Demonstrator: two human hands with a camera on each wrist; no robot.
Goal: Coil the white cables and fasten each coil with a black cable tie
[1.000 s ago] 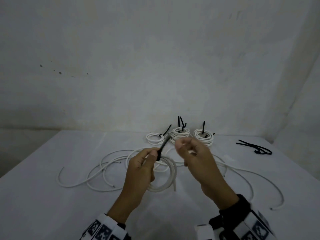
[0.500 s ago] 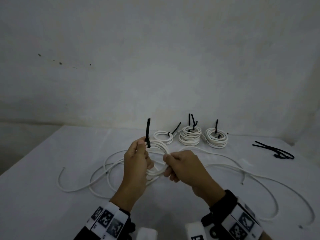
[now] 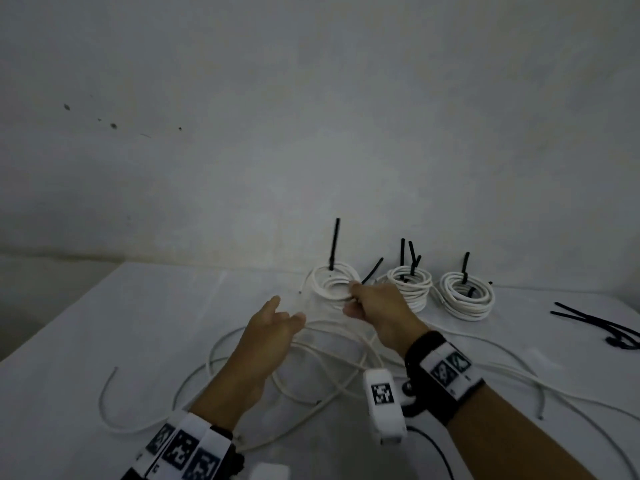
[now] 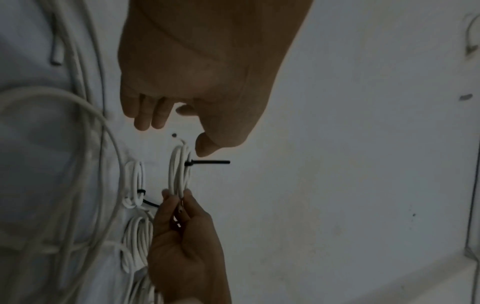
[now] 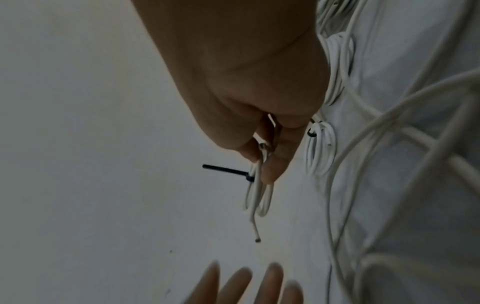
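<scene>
Your right hand (image 3: 375, 311) pinches the near edge of the tied coil (image 3: 333, 283), fingers curled round its loops — likely so you can set it at the left end of the back row without it springing apart. Its black cable tie (image 3: 334, 244) sits on the far side, tail straight up, clear of your grip. Your left hand (image 3: 268, 329) hovers just beside, fingers relaxed, holding nothing — probably free to reach for the next cable. Count: four fastened coils — the one held plus three on the white table (image 3: 104, 323) by the wall. Loose white cables (image 3: 322, 372) sprawl under your wrists; exact number unclear, at least two. Spare ties (image 3: 602, 323) lie far right, count unclear.
</scene>
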